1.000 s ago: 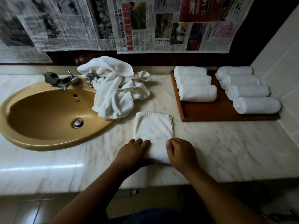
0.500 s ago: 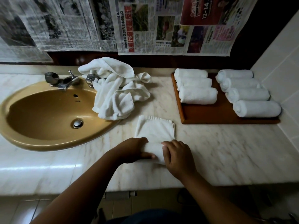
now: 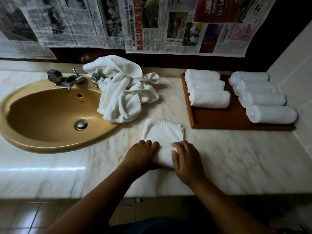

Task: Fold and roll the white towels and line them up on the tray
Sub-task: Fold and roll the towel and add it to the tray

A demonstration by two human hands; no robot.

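Note:
A folded white towel (image 3: 163,132) lies flat on the marble counter, its near end wound into a thick roll (image 3: 165,157). My left hand (image 3: 143,154) curls round the roll's left end. My right hand (image 3: 185,159) grips its right end, fingers over the top. To the right stands a brown wooden tray (image 3: 228,118). It carries three rolled towels (image 3: 209,98) in its left column and several more (image 3: 270,114) in its right column. A heap of loose white towels (image 3: 125,93) sits behind the folded one.
A tan oval sink (image 3: 42,115) with a chrome tap (image 3: 67,80) fills the counter's left side; the towel heap overlaps its rim. Newspaper sheets (image 3: 168,24) hang on the back wall. A pale tiled wall (image 3: 297,68) closes the right side beside the tray.
Both hands lifted the towel's near edge and rolled it away from me. The roll has grown thicker and the flat part shorter.

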